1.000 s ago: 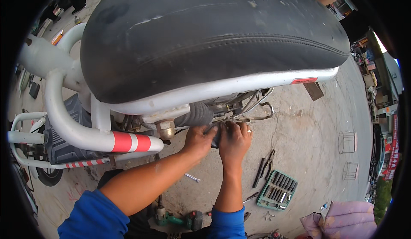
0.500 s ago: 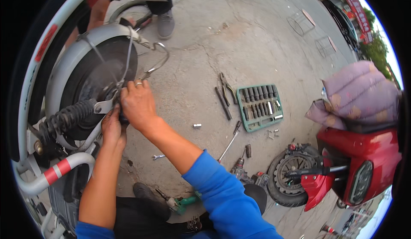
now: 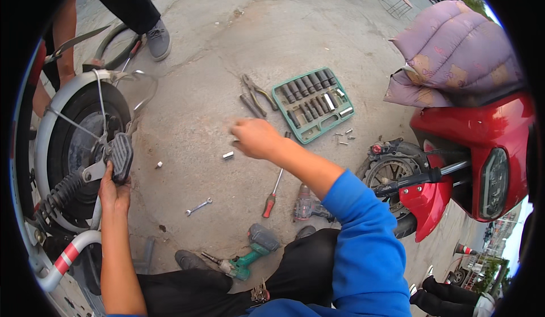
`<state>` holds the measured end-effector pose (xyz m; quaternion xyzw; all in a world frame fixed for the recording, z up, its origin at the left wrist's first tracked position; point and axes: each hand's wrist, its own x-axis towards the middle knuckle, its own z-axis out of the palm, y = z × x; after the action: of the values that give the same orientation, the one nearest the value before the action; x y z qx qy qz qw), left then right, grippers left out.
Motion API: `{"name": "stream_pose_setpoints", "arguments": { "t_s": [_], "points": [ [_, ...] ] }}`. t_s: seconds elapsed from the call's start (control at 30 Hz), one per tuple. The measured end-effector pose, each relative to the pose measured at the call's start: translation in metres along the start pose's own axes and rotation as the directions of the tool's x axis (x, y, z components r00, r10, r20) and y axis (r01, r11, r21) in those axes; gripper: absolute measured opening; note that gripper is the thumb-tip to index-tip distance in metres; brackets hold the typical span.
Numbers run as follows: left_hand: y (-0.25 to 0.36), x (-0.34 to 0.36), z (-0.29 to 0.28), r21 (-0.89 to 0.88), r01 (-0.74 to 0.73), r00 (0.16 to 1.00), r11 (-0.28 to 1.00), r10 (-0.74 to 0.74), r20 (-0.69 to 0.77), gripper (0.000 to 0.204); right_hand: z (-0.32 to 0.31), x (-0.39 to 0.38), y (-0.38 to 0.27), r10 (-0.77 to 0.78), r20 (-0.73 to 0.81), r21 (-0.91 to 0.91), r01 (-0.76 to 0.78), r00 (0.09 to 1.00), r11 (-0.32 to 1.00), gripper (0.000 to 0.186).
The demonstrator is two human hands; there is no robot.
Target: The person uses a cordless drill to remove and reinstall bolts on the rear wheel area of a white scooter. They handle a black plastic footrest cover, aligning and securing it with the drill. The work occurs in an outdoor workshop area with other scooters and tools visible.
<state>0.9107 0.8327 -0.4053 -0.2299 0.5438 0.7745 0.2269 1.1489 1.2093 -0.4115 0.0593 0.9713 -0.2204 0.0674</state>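
Note:
My left hand [image 3: 115,195] is closed on the lower end of a black ribbed footrest [image 3: 121,157], beside the wheel [image 3: 74,129] of a silver-framed bike. A coil-spring shock absorber [image 3: 61,193] sits just left of it. My right hand [image 3: 255,139] is over the concrete, motion-blurred, fingers curled; whether anything is in them I cannot make out. Below it lies a small silver socket [image 3: 228,155]. Beyond it are combination pliers [image 3: 258,94], and to its right a green case [image 3: 315,105] of black sockets.
On the ground lie a screwdriver [image 3: 272,195], a small wrench [image 3: 198,206], a green power tool [image 3: 250,254] and a grey-red cordless drill [image 3: 306,204]. A red scooter [image 3: 477,141] with a padded cover stands right. Another person's shoe [image 3: 158,40] is at the far left.
My right hand has left the wheel area and moved right, toward the socket case. My left hand stays at the footrest, which is now plainly visible. The view has shifted to the right.

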Motion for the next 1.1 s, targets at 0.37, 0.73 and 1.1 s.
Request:
{"name": "stream_pose_setpoints", "arguments": {
  "t_s": [0.37,0.73,1.1],
  "points": [
    [0.009,-0.004,0.008,-0.002,0.007,0.994,1.000,-0.007,-0.110,0.021,0.130,-0.237,0.112,0.822,0.073,0.776,-0.551,0.564,0.308,0.031],
    [0.004,-0.034,0.025,-0.041,0.011,0.982,0.999,-0.019,-0.187,0.035,0.133,-0.217,0.160,0.903,-0.010,0.882,-0.422,0.429,0.211,0.030],
    [0.016,-0.092,-0.035,0.153,0.089,0.953,0.984,-0.039,-0.299,0.089,0.090,-0.170,0.281,0.901,-0.402,0.848,-0.306,0.161,0.433,0.023]
  ]
}}
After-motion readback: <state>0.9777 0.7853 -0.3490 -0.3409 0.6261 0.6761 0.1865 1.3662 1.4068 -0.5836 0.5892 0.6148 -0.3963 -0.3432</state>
